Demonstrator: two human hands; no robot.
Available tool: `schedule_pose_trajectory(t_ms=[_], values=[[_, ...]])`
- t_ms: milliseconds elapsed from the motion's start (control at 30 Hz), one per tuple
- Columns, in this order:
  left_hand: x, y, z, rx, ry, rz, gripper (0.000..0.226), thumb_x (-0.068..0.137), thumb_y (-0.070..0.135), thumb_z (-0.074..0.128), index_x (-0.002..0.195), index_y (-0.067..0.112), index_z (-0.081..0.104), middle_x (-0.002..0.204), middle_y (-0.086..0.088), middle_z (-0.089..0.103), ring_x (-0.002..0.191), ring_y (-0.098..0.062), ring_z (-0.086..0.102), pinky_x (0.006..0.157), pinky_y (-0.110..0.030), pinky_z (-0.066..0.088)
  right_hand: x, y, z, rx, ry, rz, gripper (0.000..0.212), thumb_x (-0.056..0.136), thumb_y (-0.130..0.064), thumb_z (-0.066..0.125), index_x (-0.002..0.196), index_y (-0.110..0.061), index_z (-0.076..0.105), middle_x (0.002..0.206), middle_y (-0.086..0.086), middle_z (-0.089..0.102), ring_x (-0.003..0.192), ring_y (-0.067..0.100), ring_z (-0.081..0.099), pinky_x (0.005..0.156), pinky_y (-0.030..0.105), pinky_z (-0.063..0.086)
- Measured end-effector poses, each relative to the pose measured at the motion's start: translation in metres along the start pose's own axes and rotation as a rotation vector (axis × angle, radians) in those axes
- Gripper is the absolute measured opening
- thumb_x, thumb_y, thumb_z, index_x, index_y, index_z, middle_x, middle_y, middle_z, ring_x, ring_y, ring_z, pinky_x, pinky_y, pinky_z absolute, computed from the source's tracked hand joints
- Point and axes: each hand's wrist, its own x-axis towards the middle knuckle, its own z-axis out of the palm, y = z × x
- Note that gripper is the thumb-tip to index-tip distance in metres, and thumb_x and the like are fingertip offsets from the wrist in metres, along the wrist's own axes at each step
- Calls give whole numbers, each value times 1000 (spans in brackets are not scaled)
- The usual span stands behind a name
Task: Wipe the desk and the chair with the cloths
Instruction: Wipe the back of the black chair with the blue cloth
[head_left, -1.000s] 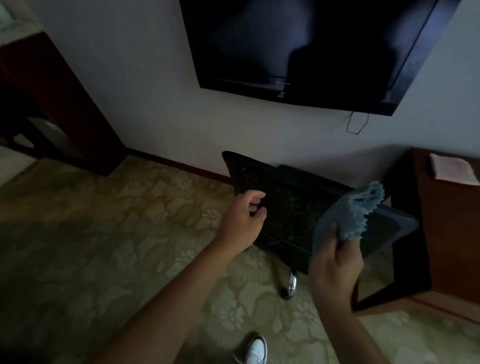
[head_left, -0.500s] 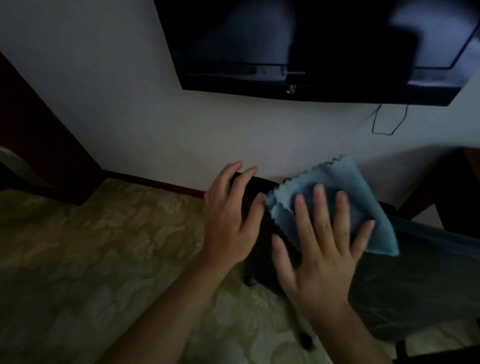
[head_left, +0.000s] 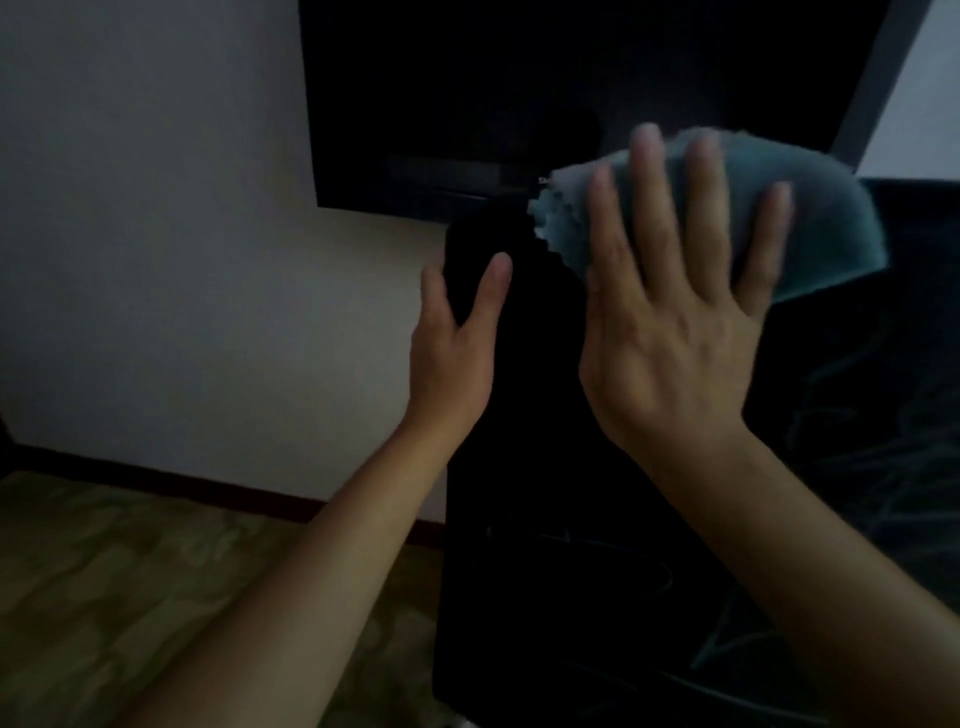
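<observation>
Under the right hand (head_left: 670, 332): blue cloth (head_left: 810, 218), pinned flat against the top of the black chair (head_left: 545, 519) by spread, straight fingers (head_left: 649, 197). No curl round the fabric, only a flat press with the palm down. Zigzag-cut edge of the cloth poking out on the left past the index finger; the rest fanning out to the right beyond the little finger. Some motion blur over the fingertips and the cloth.

Just to the left, the left hand (head_left: 454, 343) set against the upper left edge of the same dark chair back, thumb on the near face, the other fingers mostly hidden round the far side. Grasping the edge or only steadying it: cannot tell from this view. Both bare forearms reaching in from the bottom of the frame.

Further out, the chair's surface nearly black, with faint pale scuffs or scratch lines showing on its right-hand part. Directly behind the hands, a dark flat screen (head_left: 519, 93) mounted on a pale wall (head_left: 156, 260). Lower left, a dark skirting strip along the foot of the wall, then patterned yellowish carpet (head_left: 130, 597).
</observation>
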Motion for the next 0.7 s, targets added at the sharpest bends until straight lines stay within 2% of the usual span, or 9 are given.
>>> schedule_pose_trajectory(t_ms=[100, 200, 267, 300, 367, 433, 533, 633, 700], values=[[14, -11, -5, 74, 13, 29, 13, 90, 46, 57, 95, 34, 55, 81, 21, 65, 75, 12, 60, 61, -10, 41, -17, -22, 11, 21, -145, -145, 58, 97, -18, 40, 152, -10, 23, 159, 10, 19, 147, 31, 12, 118, 51, -3], [23, -24, -14, 37, 7, 72, 5, 89, 37, 54, 94, 39, 55, 84, 19, 65, 75, 10, 61, 64, -9, 42, -42, -38, 15, 1, -233, -261, 57, 93, -16, 47, 148, -8, 34, 156, 10, 26, 147, 29, 17, 120, 47, 6], [25, -26, -17, 26, -10, 71, 4, 90, 37, 56, 93, 39, 56, 83, 21, 66, 77, 11, 61, 66, -11, 45, -36, -38, 14, -28, -162, -261, 51, 94, -18, 47, 144, -13, 43, 155, 10, 30, 145, 28, 23, 117, 46, 16], [26, -26, -18, 14, -21, 62, 4, 88, 38, 57, 92, 38, 57, 81, 24, 66, 76, 12, 61, 66, -11, 45, -26, -37, 13, -32, -105, -244, 49, 95, -21, 47, 144, -17, 44, 155, 11, 30, 145, 29, 24, 115, 47, 16], [30, -23, -21, -25, -59, 32, 11, 80, 47, 60, 88, 39, 59, 79, 26, 68, 74, 11, 62, 64, -11, 46, 4, -31, 14, -62, -9, -210, 52, 98, -30, 45, 148, -21, 37, 157, 13, 23, 146, 33, 19, 115, 54, 9], [32, -27, -22, -51, -100, -8, 24, 73, 59, 60, 86, 39, 61, 81, 21, 68, 74, 4, 65, 61, -14, 46, 23, -24, 16, -135, -3, -203, 57, 100, -36, 41, 152, -20, 25, 159, 12, 16, 147, 34, 12, 116, 60, 1], [30, -45, -27, -99, -168, -30, 29, 76, 57, 57, 83, 29, 61, 76, 13, 67, 70, -1, 61, 61, -18, 43, 5, -36, 26, -136, -111, -218, 60, 99, -31, 38, 153, -13, 18, 160, 12, 9, 148, 31, 0, 117, 56, -3], [3, -75, -31, -207, -165, -89, 17, 85, 43, 53, 87, 30, 64, 82, 10, 69, 80, -7, 64, 75, -28, 50, -66, -65, 39, -92, -328, -320, 63, 89, -26, 36, 149, -8, 29, 158, 12, 13, 148, 28, 1, 118, 52, -5], [-21, -94, -39, -187, -196, -109, 27, 88, 48, 53, 99, 27, 65, 91, 11, 71, 89, -6, 66, 81, -23, 49, -119, -81, 37, -62, -456, -379, 62, 86, -25, 33, 145, -6, 37, 155, 13, 21, 148, 28, 5, 119, 49, -4]])
